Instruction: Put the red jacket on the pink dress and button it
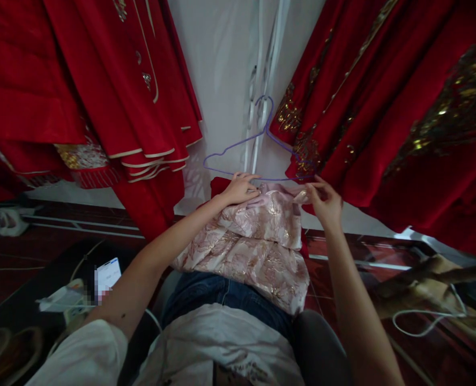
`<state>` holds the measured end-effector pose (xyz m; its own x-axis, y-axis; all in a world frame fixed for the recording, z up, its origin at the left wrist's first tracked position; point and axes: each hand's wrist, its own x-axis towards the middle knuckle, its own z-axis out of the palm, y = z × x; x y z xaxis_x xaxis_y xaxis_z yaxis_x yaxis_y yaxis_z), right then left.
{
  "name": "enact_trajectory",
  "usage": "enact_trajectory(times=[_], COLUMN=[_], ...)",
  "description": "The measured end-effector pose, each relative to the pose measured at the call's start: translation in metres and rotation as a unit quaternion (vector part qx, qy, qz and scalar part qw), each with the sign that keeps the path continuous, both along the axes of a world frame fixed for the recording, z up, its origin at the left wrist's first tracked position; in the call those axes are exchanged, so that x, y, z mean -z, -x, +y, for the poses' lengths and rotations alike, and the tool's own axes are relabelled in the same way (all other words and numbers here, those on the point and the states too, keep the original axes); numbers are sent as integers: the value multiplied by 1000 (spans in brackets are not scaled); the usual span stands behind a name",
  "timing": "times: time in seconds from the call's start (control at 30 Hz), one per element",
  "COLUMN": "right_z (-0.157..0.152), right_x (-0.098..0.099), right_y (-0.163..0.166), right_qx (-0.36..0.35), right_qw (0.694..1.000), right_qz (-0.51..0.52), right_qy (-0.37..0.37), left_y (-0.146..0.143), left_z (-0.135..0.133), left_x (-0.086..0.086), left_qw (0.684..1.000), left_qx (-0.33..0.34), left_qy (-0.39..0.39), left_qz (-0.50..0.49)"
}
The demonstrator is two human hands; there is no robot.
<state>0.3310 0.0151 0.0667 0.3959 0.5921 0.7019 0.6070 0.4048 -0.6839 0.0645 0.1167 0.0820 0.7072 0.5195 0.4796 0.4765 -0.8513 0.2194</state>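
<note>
A pale pink brocade garment [258, 260] with a gold leaf pattern lies folded across my lap, its plain pink edge at the far side. Just beyond that edge hangs a thin purple clothes hanger [238, 143], its lower bar running between my hands. My left hand [240, 189] is closed at the garment's left upper edge, fingers bent over by the bar. At the right end, my right hand [324, 201] pinches the pink edge between thumb and fingers, near the hanger's corner. Part of the fabric under both hands is hidden.
Red garments [113, 96] hang at left, and more red garments with gold trim [386, 128] at right. A lit phone [108, 276] lies on a dark surface [13, 305] at left. A white cable [418, 327] loops at lower right.
</note>
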Motion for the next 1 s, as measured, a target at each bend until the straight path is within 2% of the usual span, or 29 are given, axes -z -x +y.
enact_trajectory(times=[0.17, 0.3, 0.47, 0.63, 0.77, 0.83, 0.9, 1.0], right_z=[8, 7, 4, -2, 5, 15, 27, 37], right_x=[18, 18, 8, -24, -65, -84, -98, -105], right_y=[-36, -49, -44, -31, -9, 7, 22, 37], right_qx=[144, 170, 166, 162, 105, 108, 114, 132], right_qw=[985, 980, 981, 985, 989, 980, 975, 969], right_qz=[91, 101, 101, 53, -95, -160, -189, -208], right_qy=[-6, -16, 1, -34, -43, -44, -15, 29], left_y=[16, 21, 23, 22, 13, 7, 1, -1], left_z=[-7, -12, -13, -15, -23, -27, -31, -34], left_x=[-1, -7, -10, -11, -11, -10, -10, -10], left_qw=[998, 997, 998, 998, 996, 994, 990, 987], left_qx=[7, 34, 32, 33, 46, 64, 82, 89], left_qy=[7, 15, 25, 24, 39, 55, 65, 82], left_qz=[-61, -69, -54, -48, -59, -71, -92, -109])
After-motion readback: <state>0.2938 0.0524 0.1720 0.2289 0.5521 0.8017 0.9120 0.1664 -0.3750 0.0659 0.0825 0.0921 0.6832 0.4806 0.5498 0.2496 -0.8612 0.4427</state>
